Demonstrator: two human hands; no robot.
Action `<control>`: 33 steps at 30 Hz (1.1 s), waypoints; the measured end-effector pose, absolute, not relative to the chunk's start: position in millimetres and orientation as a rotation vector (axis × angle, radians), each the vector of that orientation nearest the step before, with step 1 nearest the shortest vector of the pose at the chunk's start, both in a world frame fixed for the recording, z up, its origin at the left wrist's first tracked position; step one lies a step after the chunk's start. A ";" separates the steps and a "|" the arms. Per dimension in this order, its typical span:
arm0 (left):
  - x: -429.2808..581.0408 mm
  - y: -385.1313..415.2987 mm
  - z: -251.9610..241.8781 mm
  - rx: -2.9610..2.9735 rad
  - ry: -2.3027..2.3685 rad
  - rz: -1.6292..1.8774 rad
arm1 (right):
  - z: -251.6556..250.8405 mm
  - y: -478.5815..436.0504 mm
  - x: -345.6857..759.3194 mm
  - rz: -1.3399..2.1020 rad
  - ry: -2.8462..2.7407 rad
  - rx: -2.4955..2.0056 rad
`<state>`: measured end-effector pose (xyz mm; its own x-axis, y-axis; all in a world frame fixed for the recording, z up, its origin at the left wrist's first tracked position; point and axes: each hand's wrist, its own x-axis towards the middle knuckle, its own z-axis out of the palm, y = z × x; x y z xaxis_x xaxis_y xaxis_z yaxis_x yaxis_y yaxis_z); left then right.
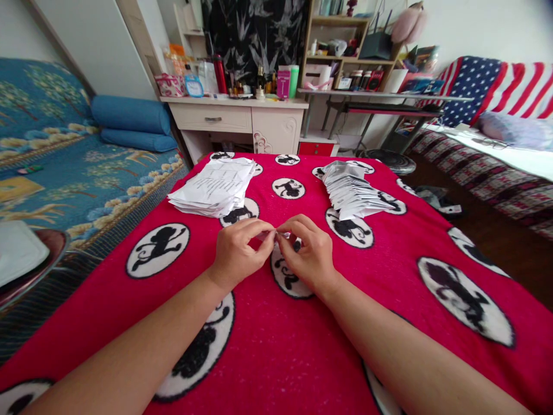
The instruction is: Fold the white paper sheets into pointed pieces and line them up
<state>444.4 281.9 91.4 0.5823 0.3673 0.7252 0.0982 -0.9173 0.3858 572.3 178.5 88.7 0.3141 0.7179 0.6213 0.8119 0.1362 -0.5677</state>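
My left hand (242, 249) and my right hand (307, 249) meet over the middle of the red cloth (276, 346). Each pinches thumb against forefinger, and the fingertips almost touch. Something small and thin seems to be between them, too small to name. Beyond my left hand lies a stack of printed white papers (216, 185), its edges uneven. Past my right hand a fanned row of folded white papers (354, 190) overlaps on the cloth.
Black monkey figures in white ovals pattern the cloth. A blue sofa (99, 173) stands at the left, with a round stool (56, 248) near it. Behind are a white dresser (216, 118) and a desk (389, 95). A bed (488, 184) is at the right.
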 end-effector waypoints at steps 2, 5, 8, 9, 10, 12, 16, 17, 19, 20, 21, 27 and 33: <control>442.9 284.4 91.6 2.530 0.410 1.252 | 89.1 178.7 574.4 -0.120 -1.413 -1.610; 441.1 290.1 90.7 2.523 0.494 1.243 | 88.7 180.5 580.6 -0.115 -1.351 -1.640; 440.6 298.1 87.7 2.518 0.617 1.195 | 86.1 183.8 589.3 -0.091 -1.291 -1.698; 440.6 301.2 86.2 2.523 0.663 1.169 | 84.7 185.0 592.7 -0.077 -1.277 -1.719; 440.6 304.5 84.5 2.527 0.715 1.138 | 83.2 186.2 596.1 -0.062 -1.260 -1.739; 440.4 311.0 80.9 2.528 0.805 1.074 | 79.8 188.2 602.9 -0.026 -1.220 -1.772; 439.2 319.2 76.0 2.513 0.799 1.012 | 75.7 189.6 611.9 0.036 -1.156 -1.794; 438.9 319.6 75.8 2.512 0.773 1.008 | 75.6 189.5 612.6 0.041 -1.160 -1.793; 438.4 319.0 76.2 2.514 0.731 0.992 | 75.7 189.1 612.9 0.034 -1.195 -1.794; 438.2 318.5 76.5 2.522 0.707 0.977 | 75.6 189.0 612.8 0.026 -1.217 -1.799; 438.1 318.1 76.6 2.538 0.678 0.963 | 75.1 189.0 612.9 0.020 -1.234 -1.805; 440.3 320.8 70.5 2.576 0.549 0.998 | 67.5 192.0 618.5 0.057 -1.178 -1.822; 443.0 316.2 72.5 2.447 0.390 1.113 | 76.2 189.6 617.4 -0.013 -1.270 -1.778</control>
